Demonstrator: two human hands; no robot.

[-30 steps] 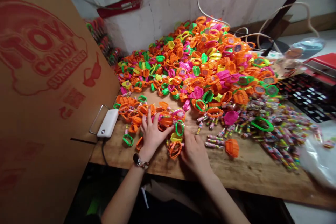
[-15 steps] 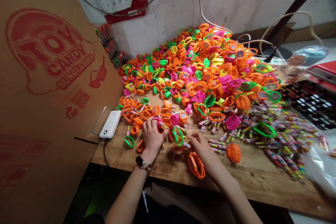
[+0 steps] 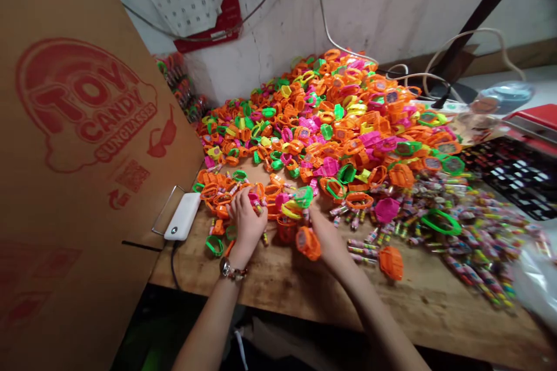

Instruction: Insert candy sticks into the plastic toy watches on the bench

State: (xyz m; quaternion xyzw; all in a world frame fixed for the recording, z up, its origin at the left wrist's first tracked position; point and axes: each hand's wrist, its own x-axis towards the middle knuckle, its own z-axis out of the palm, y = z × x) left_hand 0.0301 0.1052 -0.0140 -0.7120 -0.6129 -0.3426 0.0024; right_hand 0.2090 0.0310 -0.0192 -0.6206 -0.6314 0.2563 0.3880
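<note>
My left hand (image 3: 247, 221) is curled at the near edge of a small heap of toy watches, its fingers closed round a pink toy watch (image 3: 253, 198) with a candy tube (image 3: 259, 208) beside it. My right hand (image 3: 322, 231) is closed, fingertips partly hidden. At its fingers is a green toy watch (image 3: 303, 196) with a yellow toy watch (image 3: 290, 210) against it. An orange toy watch (image 3: 308, 243) hangs beside the same hand, slightly blurred. Left of my left hand, another green toy watch (image 3: 214, 246) lies on the wooden table (image 3: 278, 287).
A big mixed pile of toy watches (image 3: 313, 122) rises against the wall. Candy tubes (image 3: 470, 243) spread at the right, near a black keyboard-like panel (image 3: 511, 177). A white power bank-like box (image 3: 183, 216) and a tall carton (image 3: 87, 197) stand left. A lone orange watch (image 3: 390, 262) lies right.
My right hand has moved slightly left, and the green and orange watches by it have shifted upward. My left hand stays near the small heap. The whole view has tilted a little.
</note>
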